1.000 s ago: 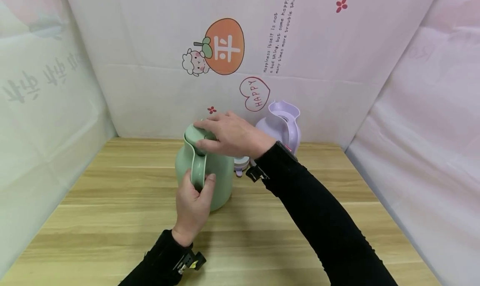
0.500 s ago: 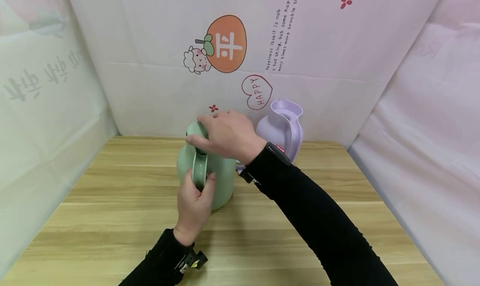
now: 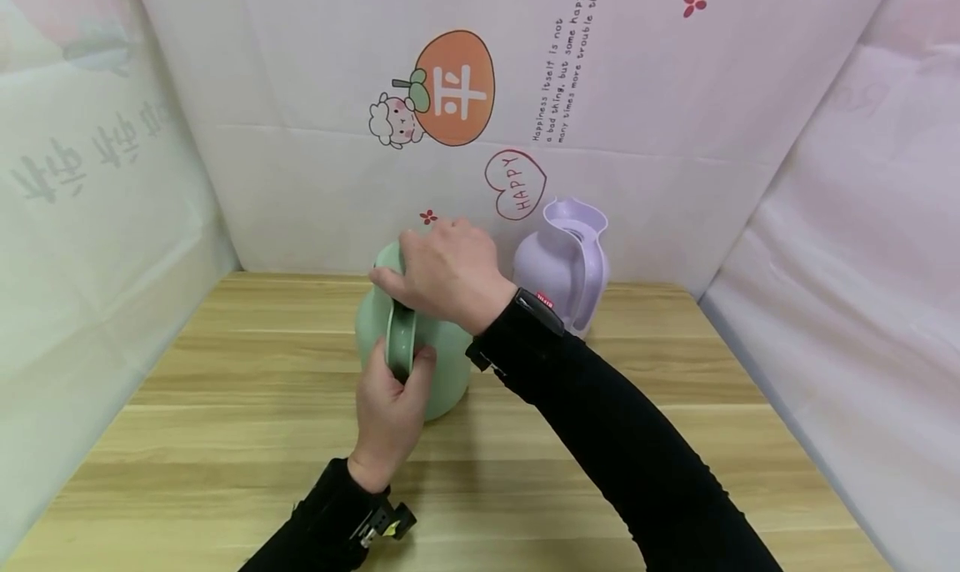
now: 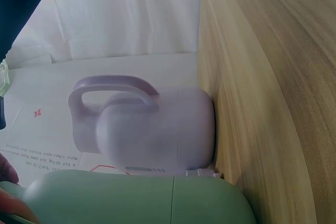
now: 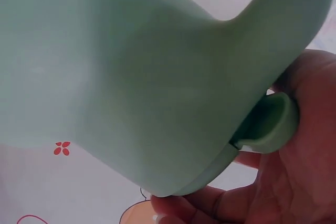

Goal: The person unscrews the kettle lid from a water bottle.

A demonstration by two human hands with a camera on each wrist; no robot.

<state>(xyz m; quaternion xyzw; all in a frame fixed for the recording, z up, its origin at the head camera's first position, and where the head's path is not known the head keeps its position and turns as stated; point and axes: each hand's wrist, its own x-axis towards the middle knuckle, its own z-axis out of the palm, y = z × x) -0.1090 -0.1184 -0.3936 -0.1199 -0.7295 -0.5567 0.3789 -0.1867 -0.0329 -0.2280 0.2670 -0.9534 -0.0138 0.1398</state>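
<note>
A pale green thermos jug stands on the wooden table, its handle toward the person. My left hand grips that handle low down, thumb on its right side. Over the jug's mouth, my right hand holds the green lid, thumb at the near left and fingers bent over the far side. The right wrist view shows the lid's protruding tab against the palm. Much of the lid is hidden under the right hand in the head view.
A lilac thermos jug without a visible lid stands behind and right of the green one, near the printed backdrop. A small lilac part lies at its base. White cloth walls flank the wooden table.
The right hand has turned on the lid, its fingers bending further over it and its wrist swinging left and down. The right sleeve now covers the small lilac part. The left hand keeps its grip.
</note>
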